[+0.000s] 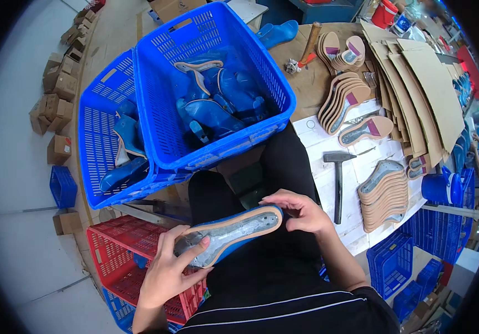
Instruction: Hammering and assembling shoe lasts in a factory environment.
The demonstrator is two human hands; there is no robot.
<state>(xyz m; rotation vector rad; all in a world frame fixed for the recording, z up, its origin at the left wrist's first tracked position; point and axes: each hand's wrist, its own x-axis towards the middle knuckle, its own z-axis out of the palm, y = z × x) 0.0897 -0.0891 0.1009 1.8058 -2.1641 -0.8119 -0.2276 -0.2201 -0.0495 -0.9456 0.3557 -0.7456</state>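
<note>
Over my lap lies a blue shoe last with an insole (239, 230) on its upturned sole; the insole has a grey middle and a tan rim. My left hand (174, 257) grips the wide end, thumb across the grey face and fingers along the edges. At the narrow heel end, my right hand (302, 214) curls its fingers over the far edge, with the thumb beside the tip. Part of the last's blue body is hidden under the insole. On the worktop to the right rests a hammer (338, 186) with a dark handle. Stacked insoles (383, 195) lie beyond it.
A blue crate (217, 150) full of blue lasts stands ahead, with a second blue crate (97, 128) at its left. More insoles (342, 100) and cardboard sheets (417, 94) cover the worktop's far side. Red crates (120, 253) stand low at left.
</note>
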